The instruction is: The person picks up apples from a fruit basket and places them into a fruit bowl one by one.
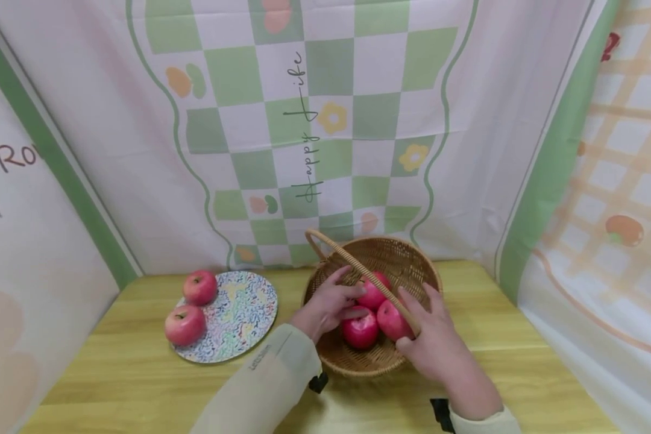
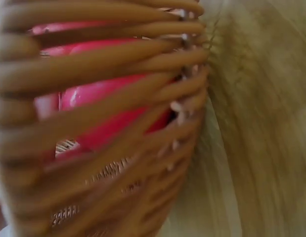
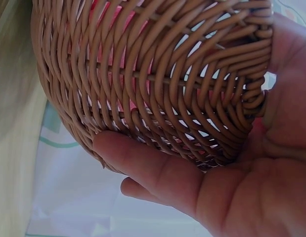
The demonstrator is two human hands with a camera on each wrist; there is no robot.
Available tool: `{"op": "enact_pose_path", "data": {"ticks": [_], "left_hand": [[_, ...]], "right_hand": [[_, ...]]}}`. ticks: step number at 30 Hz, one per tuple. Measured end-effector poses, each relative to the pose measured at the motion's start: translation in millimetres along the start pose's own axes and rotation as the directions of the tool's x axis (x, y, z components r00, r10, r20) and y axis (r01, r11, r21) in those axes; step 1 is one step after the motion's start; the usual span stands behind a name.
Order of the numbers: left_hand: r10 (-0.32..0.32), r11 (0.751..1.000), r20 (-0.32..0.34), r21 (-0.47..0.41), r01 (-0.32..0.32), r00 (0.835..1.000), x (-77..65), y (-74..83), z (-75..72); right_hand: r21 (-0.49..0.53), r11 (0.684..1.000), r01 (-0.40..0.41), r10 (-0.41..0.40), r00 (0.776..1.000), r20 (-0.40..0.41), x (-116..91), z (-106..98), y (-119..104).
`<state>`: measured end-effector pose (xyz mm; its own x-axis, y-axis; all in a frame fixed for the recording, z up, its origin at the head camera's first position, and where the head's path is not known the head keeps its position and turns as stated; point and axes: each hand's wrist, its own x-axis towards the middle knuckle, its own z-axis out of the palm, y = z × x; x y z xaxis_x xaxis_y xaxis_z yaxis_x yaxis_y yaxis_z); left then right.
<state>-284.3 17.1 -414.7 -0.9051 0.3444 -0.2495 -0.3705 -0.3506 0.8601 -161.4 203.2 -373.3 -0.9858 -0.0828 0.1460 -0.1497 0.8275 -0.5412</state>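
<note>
- Three apples (image 1: 360, 333) sit inside the basket (image 1: 401, 259); arranging them appears in hand.
- Hands: left hand (image 1: 330, 304) spreads among apples, no grip evident; right hand (image 1: 435, 343) clasps the basket's rim.
- Next move likely needs one apple secured.
- Two further apples (image 1: 185, 327) rest on the plate (image 1: 244, 316).

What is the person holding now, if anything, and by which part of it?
The wicker basket, by its rim: the right hand's grip spans that edge. The left hand is among the apples; whether it holds one cannot be told.
</note>
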Motion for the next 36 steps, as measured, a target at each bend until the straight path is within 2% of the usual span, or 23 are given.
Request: {"op": "enact_pose_path", "data": {"ticks": [7, 10, 16, 21, 27, 32, 36], "left_hand": [[-0.011, 1.000, -0.002, -0.015, 0.011, 1.000, 9.1, -4.0, 5.3], [-0.016, 1.000, 0.018, -0.006, 0.016, 1.000, 10.5, -3.9, 5.9], [-0.043, 0.994, 0.120, 0.105, 0.030, 0.992, 11.3, -2.9, 6.6], [-0.046, 0.985, 0.138, 0.173, 0.022, 0.989, 10.0, -3.0, 8.7], [-0.043, 0.947, 0.182, 0.319, -0.018, 0.982, 7.8, -3.1, 13.4], [-0.047, 0.927, 0.188, 0.374, -0.027, 0.981, 6.4, -1.3, 17.3], [-0.045, 0.924, 0.152, 0.382, -0.017, 0.987, 7.6, -2.2, 17.7]], "right_hand": [[0.001, 1.000, 0.015, -0.015, 1.000, -0.024, -1, 0, -1], [-0.002, 1.000, 0.018, -0.018, 0.999, -0.027, -1, 1, -1], [-0.016, 1.000, 0.020, -0.021, 0.999, -0.031, 0, 1, -2], [-0.019, 1.000, 0.009, -0.009, 1.000, -0.021, 0, 0, -2], [-0.021, 1.000, 0.001, -0.001, 1.000, -0.006, 0, -1, -2], [-0.020, 1.000, -0.001, 0.000, 1.000, -0.005, 0, -2, -2], [-0.022, 1.000, 0.001, -0.001, 1.000, -0.002, 0, -1, -3]]}}
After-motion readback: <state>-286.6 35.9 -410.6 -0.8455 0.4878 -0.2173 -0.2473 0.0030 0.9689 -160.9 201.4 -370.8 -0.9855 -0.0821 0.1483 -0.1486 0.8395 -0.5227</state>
